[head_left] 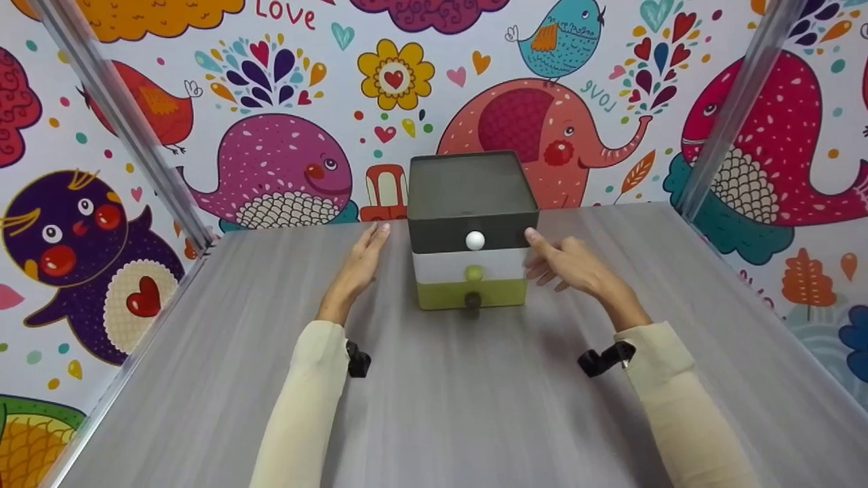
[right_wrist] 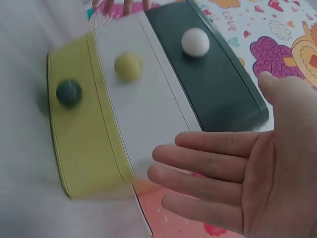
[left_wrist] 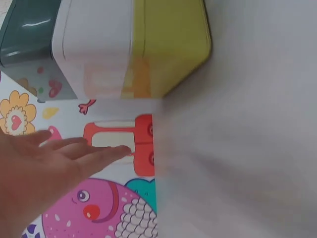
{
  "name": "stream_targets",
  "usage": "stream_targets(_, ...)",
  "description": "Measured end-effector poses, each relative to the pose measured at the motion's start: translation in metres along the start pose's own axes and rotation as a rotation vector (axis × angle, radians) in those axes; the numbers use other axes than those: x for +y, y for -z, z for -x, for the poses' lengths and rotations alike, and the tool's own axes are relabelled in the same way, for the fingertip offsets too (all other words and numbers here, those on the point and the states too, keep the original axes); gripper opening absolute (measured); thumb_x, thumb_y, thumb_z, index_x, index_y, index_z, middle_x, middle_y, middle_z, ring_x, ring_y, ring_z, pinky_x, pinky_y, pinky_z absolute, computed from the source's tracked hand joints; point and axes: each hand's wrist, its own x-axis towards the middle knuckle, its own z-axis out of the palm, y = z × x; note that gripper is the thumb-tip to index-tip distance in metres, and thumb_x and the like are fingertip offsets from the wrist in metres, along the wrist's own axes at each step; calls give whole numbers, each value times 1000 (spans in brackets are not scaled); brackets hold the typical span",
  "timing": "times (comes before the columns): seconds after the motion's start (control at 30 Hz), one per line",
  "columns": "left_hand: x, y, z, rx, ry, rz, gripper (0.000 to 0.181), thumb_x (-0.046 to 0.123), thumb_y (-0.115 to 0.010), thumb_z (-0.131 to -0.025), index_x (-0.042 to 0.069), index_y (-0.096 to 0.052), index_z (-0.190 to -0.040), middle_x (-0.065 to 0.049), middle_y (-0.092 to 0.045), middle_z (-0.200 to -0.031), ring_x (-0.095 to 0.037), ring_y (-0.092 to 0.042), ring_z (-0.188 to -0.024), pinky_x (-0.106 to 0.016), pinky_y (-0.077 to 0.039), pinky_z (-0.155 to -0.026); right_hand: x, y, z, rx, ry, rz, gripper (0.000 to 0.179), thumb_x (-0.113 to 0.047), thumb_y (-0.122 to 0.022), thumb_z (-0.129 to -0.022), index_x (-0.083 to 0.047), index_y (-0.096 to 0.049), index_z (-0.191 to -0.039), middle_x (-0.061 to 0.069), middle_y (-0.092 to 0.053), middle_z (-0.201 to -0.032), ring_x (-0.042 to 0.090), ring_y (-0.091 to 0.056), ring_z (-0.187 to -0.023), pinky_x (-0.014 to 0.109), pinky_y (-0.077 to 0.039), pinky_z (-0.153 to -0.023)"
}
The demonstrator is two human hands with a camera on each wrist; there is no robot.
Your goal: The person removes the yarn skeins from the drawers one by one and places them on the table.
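A small three-tier drawer box stands on the table, with a dark grey-green top tier, a white middle tier and a yellow-green bottom tier. Each tier has a round knob: white on top, yellow-green in the middle, dark at the bottom. To the left of the box, my left hand is held apart from it with fingers extended. My right hand is at the box's right side, fingers straight and thumb raised near the top tier; whether it touches cannot be told. All tiers look closed.
The grey table spreads out around the box. Behind it rises a wall printed with cartoon animals, close to the box's back. Metal posts stand at the left and right corners.
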Motion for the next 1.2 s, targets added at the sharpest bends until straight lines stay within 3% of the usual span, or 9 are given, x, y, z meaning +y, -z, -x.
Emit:
stream_targets(0.1, 4, -4, -2, -20, 28, 85, 72, 58, -33, -104, 18, -15, -161, -11, -16, -168, -44, -27, -150, -66, -36, -111, -2, -9, -2, -1, 17, -72, 80, -71, -36, -97, -3, -73, -114, 16, -76, -108, 32, -74, -93, 40, -61, -75)
stream_targets(0.33, 16, -7, -7, -61, 46, 169, 74, 60, -34, -103, 19, -15, -161, -14, -17, -168, -54, -26, -146, -66, -36, -111, -9, -29, -6, -3, 38, -186, 83, -73, -38, -95, -1, -73, -114, 17, -76, -106, 31, -76, -86, 38, -61, -68)
stream_targets(0.63, 34, -16, -14, -12, 109, 319, 74, 53, -47, -100, 18, -23, -159, -14, -18, -167, -55, -24, -147, -70, -30, -112, -25, -50, -11, 69, 34, -372, 72, -67, -52, -93, -1, -74, -111, 15, -78, -100, 21, -77, -82, 41, -62, -72)
stream_targets(0.83, 41, -21, -19, 45, 126, 361, 69, 51, -52, -98, 16, -33, -155, -12, -26, -165, -52, -30, -145, -67, -32, -113, -32, -60, -11, 55, -14, -521, 76, -70, -50, -92, -1, -73, -113, 12, -78, -97, 20, -77, -79, 39, -62, -69)
stream_targets(1.2, 47, -28, -26, 61, 171, 442, 63, 46, -60, -95, 16, -45, -149, -13, -35, -161, -53, -32, -144, -69, -30, -113, -38, -85, -18, 29, -85, -663, 77, -72, -49, -91, -4, -68, -123, 9, -78, -103, 20, -75, -84, 34, -62, -69)
